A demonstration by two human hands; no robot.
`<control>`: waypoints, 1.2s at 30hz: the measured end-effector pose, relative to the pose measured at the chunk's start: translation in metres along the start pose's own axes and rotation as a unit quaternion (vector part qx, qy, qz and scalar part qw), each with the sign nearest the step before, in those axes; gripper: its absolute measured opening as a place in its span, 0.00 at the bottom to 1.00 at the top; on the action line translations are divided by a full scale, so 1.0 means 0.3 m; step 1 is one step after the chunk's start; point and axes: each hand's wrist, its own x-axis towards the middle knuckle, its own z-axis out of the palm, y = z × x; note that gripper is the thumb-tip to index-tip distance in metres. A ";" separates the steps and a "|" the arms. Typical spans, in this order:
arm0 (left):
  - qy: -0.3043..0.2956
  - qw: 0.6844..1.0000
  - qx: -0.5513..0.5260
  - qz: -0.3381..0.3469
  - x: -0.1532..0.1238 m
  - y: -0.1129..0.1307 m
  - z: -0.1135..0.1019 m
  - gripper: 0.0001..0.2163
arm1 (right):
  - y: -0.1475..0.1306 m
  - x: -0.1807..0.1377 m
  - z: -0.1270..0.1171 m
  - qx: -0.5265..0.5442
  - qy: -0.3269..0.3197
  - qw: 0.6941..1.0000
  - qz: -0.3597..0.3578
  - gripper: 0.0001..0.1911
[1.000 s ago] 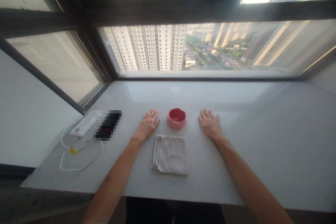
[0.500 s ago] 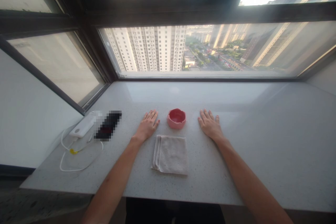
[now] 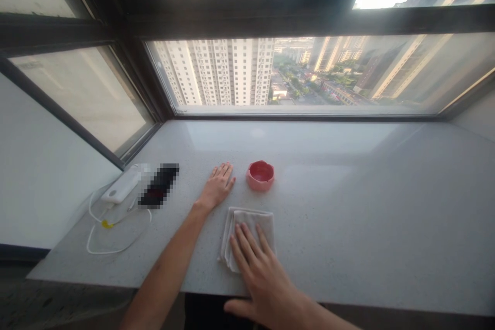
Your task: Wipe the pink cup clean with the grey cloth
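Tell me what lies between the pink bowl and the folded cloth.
Nothing: in the head view, only bare counter separates the pink bowl from the folded cloth.

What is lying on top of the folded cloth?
The right hand lies with its fingers on the folded cloth. The cloth's near part is hidden under the hand.

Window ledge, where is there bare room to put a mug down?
The ledge is bare right of the pink bowl and behind it toward the window. It is crowded at the left: power bank, phone, cable, and centre, cloth.
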 end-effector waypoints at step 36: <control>0.032 0.998 -0.058 0.013 -0.009 0.027 -0.026 0.29 | 0.436 0.367 -0.188 0.007 0.109 0.970 0.218 0.10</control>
